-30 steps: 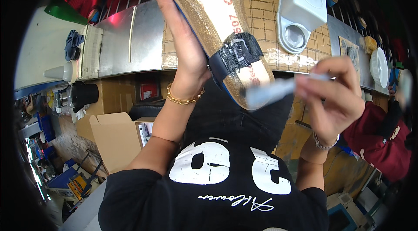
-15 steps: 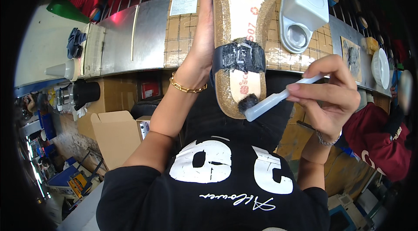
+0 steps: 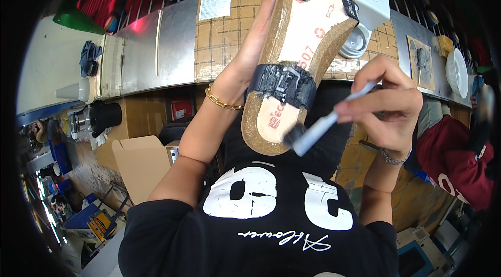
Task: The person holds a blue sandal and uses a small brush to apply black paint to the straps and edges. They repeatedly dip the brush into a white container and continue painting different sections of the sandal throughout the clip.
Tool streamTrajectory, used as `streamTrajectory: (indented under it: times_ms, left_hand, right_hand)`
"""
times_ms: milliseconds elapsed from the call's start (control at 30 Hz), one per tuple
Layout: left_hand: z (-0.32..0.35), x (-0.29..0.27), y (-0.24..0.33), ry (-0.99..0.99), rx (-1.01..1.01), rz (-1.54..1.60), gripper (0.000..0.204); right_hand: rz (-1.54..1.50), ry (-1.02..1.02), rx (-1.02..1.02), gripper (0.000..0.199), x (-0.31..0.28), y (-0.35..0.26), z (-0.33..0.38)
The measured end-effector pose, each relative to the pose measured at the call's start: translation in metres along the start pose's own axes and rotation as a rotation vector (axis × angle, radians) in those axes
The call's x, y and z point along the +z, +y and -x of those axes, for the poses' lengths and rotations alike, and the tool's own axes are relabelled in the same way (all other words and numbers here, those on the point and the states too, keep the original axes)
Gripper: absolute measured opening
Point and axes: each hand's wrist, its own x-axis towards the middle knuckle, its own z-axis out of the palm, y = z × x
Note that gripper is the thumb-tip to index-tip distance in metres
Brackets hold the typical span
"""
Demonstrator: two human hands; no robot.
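Observation:
A sandal with a cork sole is held up before my chest, its pale underside facing me. Dark strap ends are folded over that underside, one band crossing it near the lower end. My left hand holds the sandal along its left edge, thumb stretched upward and the other fingers hidden behind it. In my right hand, a brush with a whitish handle is pinched between thumb and fingers. Its dark bristles touch the sandal's rounded lower end, at the right edge of the cork.
Behind the sandal, cardboard lies on a metal bench. A white plastic container with a round cup stands there. Farther right are a stained board and a white bowl. A person in maroon is at the right.
The sandal has tilted, its upper end swinging right and its lower end left and down. The brush has shifted slightly down along the lower rim, and my right hand a little left.

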Motion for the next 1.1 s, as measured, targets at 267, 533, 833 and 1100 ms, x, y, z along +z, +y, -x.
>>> streamTrajectory:
  times_ms: [267, 533, 833, 1100]
  left_hand:
    - [-0.004, -0.014, 0.001, -0.108, -0.015, 0.13, 0.081]
    - [-0.001, -0.021, -0.008, -0.221, 0.101, 0.181, 0.081]
    - [0.0, -0.003, 0.006, 0.061, 0.008, 0.043, 0.088]
    - [0.008, 0.004, 0.016, 0.027, 0.063, 0.11, 0.102]
  right_hand:
    - [-0.037, -0.023, -0.015, 0.028, -0.003, 0.004, 0.001]
    - [-0.044, -0.05, 0.065, 0.019, -0.005, 0.004, 0.001]
    - [-0.035, -0.071, 0.055, 0.02, -0.005, -0.008, 0.001]
    - [0.254, 0.188, -0.094, 0.016, -0.009, 0.005, -0.028]
